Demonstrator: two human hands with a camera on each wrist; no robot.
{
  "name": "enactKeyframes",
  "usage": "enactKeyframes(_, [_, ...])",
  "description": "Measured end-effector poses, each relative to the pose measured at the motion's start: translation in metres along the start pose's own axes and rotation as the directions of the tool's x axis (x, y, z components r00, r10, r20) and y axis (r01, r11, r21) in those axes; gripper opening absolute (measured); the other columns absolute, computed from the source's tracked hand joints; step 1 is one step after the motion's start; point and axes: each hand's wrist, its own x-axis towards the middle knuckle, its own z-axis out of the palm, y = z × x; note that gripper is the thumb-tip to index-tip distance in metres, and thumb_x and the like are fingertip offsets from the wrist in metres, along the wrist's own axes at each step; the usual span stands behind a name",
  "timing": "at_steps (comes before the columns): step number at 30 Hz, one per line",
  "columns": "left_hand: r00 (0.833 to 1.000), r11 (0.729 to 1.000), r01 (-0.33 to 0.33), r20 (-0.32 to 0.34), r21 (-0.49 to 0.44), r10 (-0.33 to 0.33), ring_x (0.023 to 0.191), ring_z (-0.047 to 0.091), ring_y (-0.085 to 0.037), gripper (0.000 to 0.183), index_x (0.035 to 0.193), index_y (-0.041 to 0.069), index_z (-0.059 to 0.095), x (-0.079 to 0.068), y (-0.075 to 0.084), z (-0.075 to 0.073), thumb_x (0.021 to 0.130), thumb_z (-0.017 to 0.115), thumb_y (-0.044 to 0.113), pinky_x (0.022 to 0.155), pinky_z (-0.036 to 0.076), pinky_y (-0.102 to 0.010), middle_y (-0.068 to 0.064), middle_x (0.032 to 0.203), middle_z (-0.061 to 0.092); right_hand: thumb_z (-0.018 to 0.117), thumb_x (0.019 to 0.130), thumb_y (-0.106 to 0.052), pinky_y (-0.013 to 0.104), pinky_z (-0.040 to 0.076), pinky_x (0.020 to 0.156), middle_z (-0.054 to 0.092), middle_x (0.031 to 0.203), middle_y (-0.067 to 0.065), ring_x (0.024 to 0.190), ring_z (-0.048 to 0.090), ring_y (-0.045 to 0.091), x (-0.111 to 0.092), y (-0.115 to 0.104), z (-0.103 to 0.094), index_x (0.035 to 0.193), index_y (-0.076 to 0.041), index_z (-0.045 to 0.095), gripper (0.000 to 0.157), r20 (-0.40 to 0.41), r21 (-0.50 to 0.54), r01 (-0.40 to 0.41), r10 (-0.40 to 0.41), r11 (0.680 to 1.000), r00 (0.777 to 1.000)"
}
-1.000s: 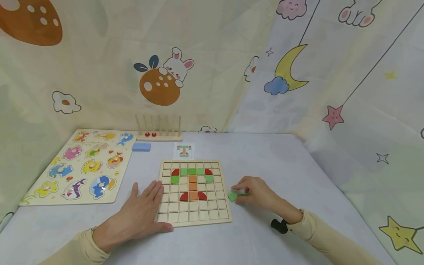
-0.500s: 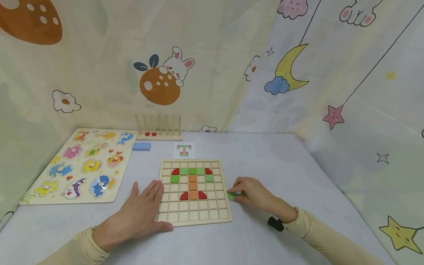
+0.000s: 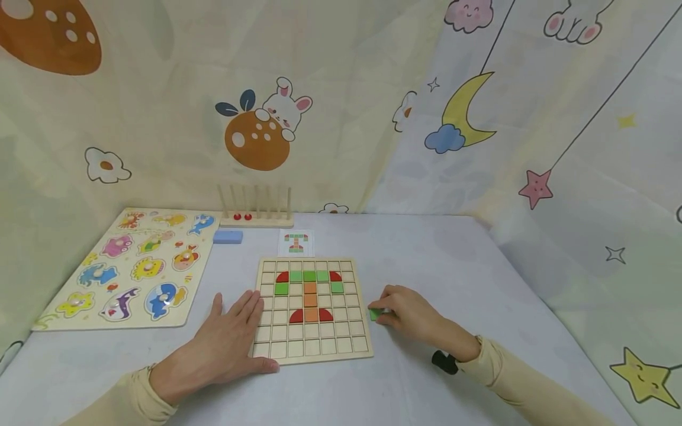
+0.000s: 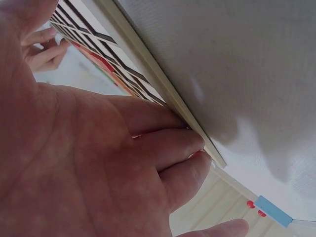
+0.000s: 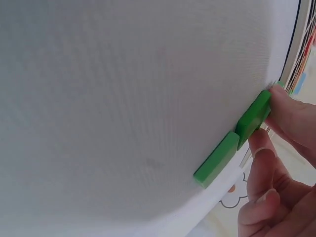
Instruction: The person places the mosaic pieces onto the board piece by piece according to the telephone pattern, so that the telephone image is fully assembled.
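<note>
A wooden grid board (image 3: 341, 345) lies mid-table, with red quarter-round, green and orange square tiles set in its cells. My left hand (image 3: 226, 340) rests along the board's left edge, fingers straight and thumb by its front corner. Just right of the board, my right hand (image 3: 407, 312) pinches a dark green tile (image 5: 254, 117) between thumb and finger. A lighter green tile (image 5: 217, 160) touches its end in the right wrist view. In the head view a green tile (image 3: 375, 315) shows at the fingertips; the rest is hidden by the hand.
A pattern card (image 3: 296, 243) lies behind the board. Further back are a peg rack (image 3: 256, 222) with red beads and a blue block (image 3: 227, 237). An animal puzzle board (image 3: 128, 266) lies at the left. A patterned cloth encloses the table.
My right hand has shifted slightly left toward the board, and its fingers have come over the green tile that lay apart from them. The left hand and the board stay where they were.
</note>
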Motion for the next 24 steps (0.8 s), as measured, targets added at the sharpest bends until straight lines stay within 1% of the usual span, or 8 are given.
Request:
enactKeyframes(4, [1.000,1.000,-0.001,-0.010,0.000,0.001,0.153,0.033,-0.043,0.119,0.151,-0.009,0.041,-0.001,0.000,0.001,0.077,0.065,0.081,0.113,0.017,-0.081,-0.027,0.162,0.036,0.083,0.084,-0.013,0.018,0.046,0.067,0.071,0.093,0.000,0.078,0.056,0.006,-0.001,0.000,-0.001,0.114,-0.007,0.079,0.031,0.001,0.019,-0.015,0.015,1.000,1.000])
enactKeyframes(8, [1.000,1.000,0.001,-0.006,0.004,-0.001,0.153,0.033,-0.043,0.119,0.152,-0.009,0.040,-0.002,-0.001,0.002,0.078,0.065,0.081,0.113,0.017,-0.080,-0.027,0.163,0.036,0.084,0.083,-0.014,0.018,0.045,0.066,0.072,0.093,0.000,0.077,0.057,0.007,0.000,-0.002,-0.006,0.115,-0.007,0.079,0.033,-0.012,0.039,-0.016,0.016,0.999,1.000])
enactKeyframes(13, [1.000,1.000,0.000,-0.005,0.008,0.000,0.153,0.033,-0.043,0.118,0.152,-0.009,0.040,-0.002,-0.001,0.001,0.078,0.065,0.080,0.113,0.017,-0.081,-0.027,0.163,0.036,0.084,0.084,-0.014,0.018,0.043,0.064,0.071,0.093,0.000,0.076,0.055,0.010,0.007,-0.011,-0.012,0.117,-0.007,0.078,0.034,-0.016,0.059,-0.004,0.005,0.998,1.000])
enactKeyframes(18, [1.000,1.000,0.007,0.003,-0.003,-0.007,0.153,0.032,-0.043,0.118,0.152,-0.009,0.040,-0.002,-0.001,0.001,0.078,0.066,0.080,0.113,0.016,-0.081,-0.027,0.163,0.035,0.082,0.087,-0.018,0.017,0.042,0.065,0.071,0.093,0.000,0.076,0.051,0.008,0.022,-0.032,-0.011,0.118,-0.009,0.078,0.032,0.038,0.061,0.053,-0.056,0.997,0.998])
enactKeyframes(21, [1.000,1.000,0.007,0.004,-0.008,-0.007,0.154,0.032,-0.043,0.118,0.152,-0.008,0.040,-0.002,-0.001,0.001,0.078,0.066,0.080,0.113,0.016,-0.081,-0.026,0.163,0.035,0.080,0.089,-0.022,0.016,0.043,0.067,0.072,0.096,0.000,0.078,0.052,0.007,0.032,-0.049,-0.006,0.118,-0.011,0.078,0.031,0.084,0.074,0.100,-0.106,0.992,0.991])
enactKeyframes(24, [1.000,1.000,0.006,-0.001,-0.007,-0.006,0.154,0.032,-0.043,0.118,0.152,-0.008,0.040,-0.002,-0.001,0.001,0.078,0.066,0.080,0.113,0.016,-0.081,-0.026,0.163,0.035,0.079,0.091,-0.025,0.015,0.043,0.069,0.073,0.098,-0.001,0.082,0.055,0.006,0.041,-0.066,0.000,0.119,-0.012,0.078,0.031,0.105,0.080,0.139,-0.147,0.987,0.983])
